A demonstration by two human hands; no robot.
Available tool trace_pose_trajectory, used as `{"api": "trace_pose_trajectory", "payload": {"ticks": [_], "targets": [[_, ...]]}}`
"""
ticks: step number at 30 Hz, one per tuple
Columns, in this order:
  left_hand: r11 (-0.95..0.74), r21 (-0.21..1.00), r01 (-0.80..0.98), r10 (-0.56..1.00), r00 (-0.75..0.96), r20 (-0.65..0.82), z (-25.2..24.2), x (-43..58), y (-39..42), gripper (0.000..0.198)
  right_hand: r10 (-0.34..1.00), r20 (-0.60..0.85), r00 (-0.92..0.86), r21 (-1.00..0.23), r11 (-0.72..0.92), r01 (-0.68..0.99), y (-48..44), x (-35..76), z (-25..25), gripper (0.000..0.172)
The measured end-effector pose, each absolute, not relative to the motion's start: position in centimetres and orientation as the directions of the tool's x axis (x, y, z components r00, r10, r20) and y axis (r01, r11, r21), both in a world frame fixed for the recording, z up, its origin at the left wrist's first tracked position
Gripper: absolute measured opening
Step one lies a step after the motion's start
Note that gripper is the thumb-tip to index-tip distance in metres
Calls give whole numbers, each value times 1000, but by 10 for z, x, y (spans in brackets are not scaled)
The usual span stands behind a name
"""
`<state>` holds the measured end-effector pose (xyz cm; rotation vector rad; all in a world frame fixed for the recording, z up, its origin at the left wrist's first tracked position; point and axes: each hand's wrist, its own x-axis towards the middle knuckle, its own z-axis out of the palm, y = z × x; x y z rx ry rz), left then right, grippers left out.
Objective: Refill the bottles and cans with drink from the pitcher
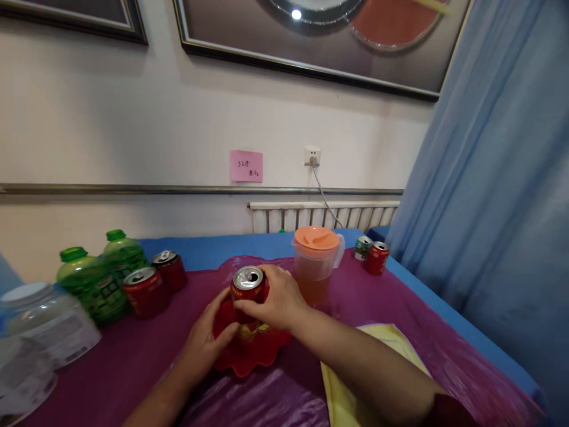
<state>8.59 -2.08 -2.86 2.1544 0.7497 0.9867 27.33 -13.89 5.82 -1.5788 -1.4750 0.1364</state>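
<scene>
A red drink can [248, 286] with a silver top stands upright on a red scalloped plate [255, 354] at the middle of the table. My right hand [275, 299] is wrapped round the can's right side near its rim. My left hand [205, 344] rests with fingers curled against the plate's left edge and the foot of the can. Just behind my right hand stands a clear pitcher [316, 264] with an orange lid and orange liquid inside.
Two red cans [146, 290] and two green bottles [93, 284] stand at the left, with clear plastic bottles [40, 332] nearer. Two more cans [372, 254] sit at the far right. A yellow cloth [355, 385] lies under my right forearm on the purple table cover [124, 362]. A blue curtain [498, 196] hangs at the right.
</scene>
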Motion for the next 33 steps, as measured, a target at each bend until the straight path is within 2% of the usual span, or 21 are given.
{"api": "trace_pose_trajectory", "payload": {"ticks": [4,7,9,13,16,19,23,29,33], "targets": [[-583,783,216,742,534,405,-20,87,-26,72,755,570,322,-710,256,656,-178,291,77,56],[-554,794,251,775,503,382,-9,91,-33,71,737,542,405,-788,278,549,-221,319,73,51],[-538,802,261,792,482,374,-4,92,-35,70,707,507,493,-812,201,548,-248,346,62,52],[-501,822,271,821,448,353,-4,93,-33,69,540,426,726,-841,-59,538,-284,423,31,64],[-493,822,286,831,435,347,-4,94,-32,68,387,385,838,-791,-329,515,-290,485,9,66],[-520,797,308,822,433,369,-3,95,-32,63,290,335,896,-775,-457,438,-288,533,-8,69],[-548,766,336,813,430,393,-2,96,-29,59,213,280,936,-744,-568,352,-283,566,-24,73],[-554,747,368,815,423,396,-2,96,-27,57,230,261,937,-707,-616,348,-278,575,-35,72],[-541,759,362,822,419,387,-2,96,-28,56,212,274,938,-699,-626,346,-285,569,-32,82]]}}
